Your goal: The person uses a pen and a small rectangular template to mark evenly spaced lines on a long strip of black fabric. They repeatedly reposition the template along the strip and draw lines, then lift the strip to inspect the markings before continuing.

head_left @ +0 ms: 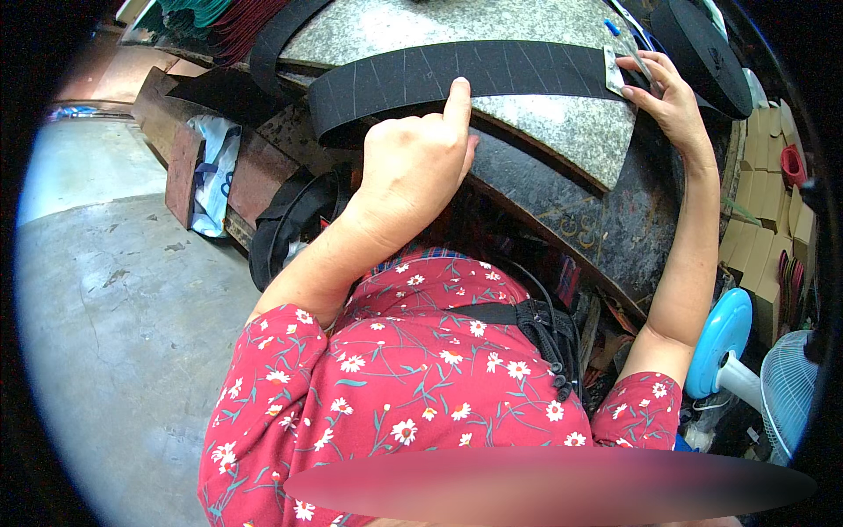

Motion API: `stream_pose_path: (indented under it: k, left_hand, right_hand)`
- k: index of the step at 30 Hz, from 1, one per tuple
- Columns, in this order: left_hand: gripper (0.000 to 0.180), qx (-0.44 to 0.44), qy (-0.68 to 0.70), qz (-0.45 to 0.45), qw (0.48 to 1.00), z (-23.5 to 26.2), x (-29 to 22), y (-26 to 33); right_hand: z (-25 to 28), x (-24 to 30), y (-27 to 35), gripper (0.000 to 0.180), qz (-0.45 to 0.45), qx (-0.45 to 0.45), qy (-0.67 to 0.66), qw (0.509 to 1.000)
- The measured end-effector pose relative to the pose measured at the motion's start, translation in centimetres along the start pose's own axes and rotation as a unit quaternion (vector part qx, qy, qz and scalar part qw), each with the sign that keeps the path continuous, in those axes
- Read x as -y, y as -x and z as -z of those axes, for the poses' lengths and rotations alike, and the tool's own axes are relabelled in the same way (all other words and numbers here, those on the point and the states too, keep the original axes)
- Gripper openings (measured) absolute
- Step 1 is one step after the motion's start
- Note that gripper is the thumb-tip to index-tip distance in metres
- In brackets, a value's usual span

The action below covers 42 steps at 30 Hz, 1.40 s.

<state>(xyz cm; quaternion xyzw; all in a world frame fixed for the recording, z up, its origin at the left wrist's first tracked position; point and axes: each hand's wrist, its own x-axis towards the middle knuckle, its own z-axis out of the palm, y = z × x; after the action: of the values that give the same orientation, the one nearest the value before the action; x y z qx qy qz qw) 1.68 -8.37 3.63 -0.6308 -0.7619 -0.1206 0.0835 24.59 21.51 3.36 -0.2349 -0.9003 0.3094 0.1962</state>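
Note:
A wide black strap (413, 77) with thin pale lines across it lies over a speckled grey board (571, 132); its left end curves over the board's edge. My left hand (411, 162) rests at the strap's near edge, index finger stretched out with its tip on the strap, the other fingers curled. At the strap's right part, my right hand (672, 101) pinches a small pale rectangular plate (613, 72) laid across it. A thin silvery tool (651, 77), its kind unclear, shows between the right fingers and partly hidden by them.
A big black roll of strap (702, 57) stands beyond my right hand. Teal and dark red bundles (211, 22) lie at the far left. A blue and white fan (786, 386) and cartons (760, 202) are at the right. A plastic bag (215, 171) hangs at the left.

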Motion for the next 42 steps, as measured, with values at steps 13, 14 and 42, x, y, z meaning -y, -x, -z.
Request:
stream_pose_path:
  k: [13,14,42]
  left_hand:
    - [0.068,-0.003,0.076,-0.001,0.997,1.0,0.7,0.0]
    - [0.068,-0.001,0.079,0.004,0.997,1.1,0.7,0.0]
    - [0.050,-0.053,-0.097,-0.059,0.992,-0.5,-0.4,-1.0]
  right_hand:
    - [0.0,0.1,0.1,0.040,-0.005,-0.003,-0.009,1.000]
    - [0.0,0.1,0.1,0.040,-0.011,-0.001,-0.014,1.000]
    - [-0.1,-0.3,0.0,0.041,0.014,-0.013,0.019,1.000]
